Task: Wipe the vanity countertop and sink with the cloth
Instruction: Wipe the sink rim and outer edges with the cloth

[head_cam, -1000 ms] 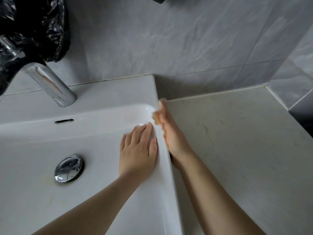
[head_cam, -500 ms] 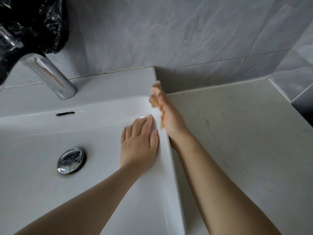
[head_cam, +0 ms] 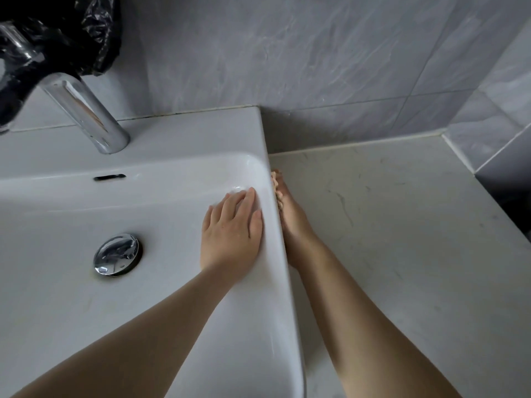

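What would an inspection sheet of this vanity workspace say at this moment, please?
Surface: pale countertop with faint dark veins, right of the sink.
Job's things: white sink; beige cloth, mostly hidden between the right hand and the sink's outer right side.
Clutter: black plastic bag draped over the faucet, top left.
Hands: left hand flat on the basin's inner right wall; right hand, fingers straight, presses the cloth against the sink's side.
Cables: nothing seen.
Surroundings: grey tiled wall; chrome drain stopper; overflow slot.
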{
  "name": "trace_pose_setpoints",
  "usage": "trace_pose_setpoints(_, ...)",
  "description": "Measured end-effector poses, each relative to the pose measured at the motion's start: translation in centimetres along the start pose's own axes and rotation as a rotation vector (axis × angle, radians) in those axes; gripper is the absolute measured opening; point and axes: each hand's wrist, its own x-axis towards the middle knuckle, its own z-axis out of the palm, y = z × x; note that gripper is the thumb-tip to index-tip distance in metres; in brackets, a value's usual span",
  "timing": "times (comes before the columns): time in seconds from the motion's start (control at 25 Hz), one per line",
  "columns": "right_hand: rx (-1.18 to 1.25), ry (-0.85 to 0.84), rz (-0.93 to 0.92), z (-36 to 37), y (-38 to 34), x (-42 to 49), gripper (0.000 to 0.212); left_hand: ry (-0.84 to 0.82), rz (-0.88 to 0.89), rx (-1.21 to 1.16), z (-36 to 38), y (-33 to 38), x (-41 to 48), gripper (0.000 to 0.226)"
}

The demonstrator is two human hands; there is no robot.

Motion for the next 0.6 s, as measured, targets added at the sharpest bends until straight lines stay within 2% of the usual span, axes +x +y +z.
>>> trace_pose_setpoints(0.08,-0.023,0.031,-0.035,-0.3,-0.4,-0.9,0.052,-0.036,-0.014,-0.021,-0.1,0.0,-0.6,0.058)
trace_pose_setpoints(0.16,0.006,-0.035,0.08,0.0,0.7,-2.2,0.052,-0.059,0.003,-0.034,-0.3,-0.1,-2.2,0.064)
trace_pose_setpoints(0.28,0.115,0.011,0.029,0.2,2.8,-5.2,0.047,-0.063,0.034,-0.042,-0.4,-0.2,-3.9,0.074)
trace_pose_setpoints(0.4,0.061,0.053,0.086,0.1,2.1,-1.9,0.064,-0.034,0.015,-0.045,-0.4,-0.1,-3.6,0.075)
trace_pose_setpoints(0.44,0.04,0.09,0.095,0.3,1.1,-0.3,0.059,-0.035,0.017,-0.042,-0.4,0.0,-3.5,0.075)
trace_pose_setpoints(0.52,0.005,0.046,-0.01,0.0,0.3,0.7,0.048,-0.043,0.021,-0.037,-0.4,0.1,-3.6,0.075)
trace_pose_setpoints(0.6,0.055,0.004,-0.019,-0.4,0.7,-1.1,0.053,-0.043,0.022,-0.04,-0.4,-0.1,-3.7,0.074)
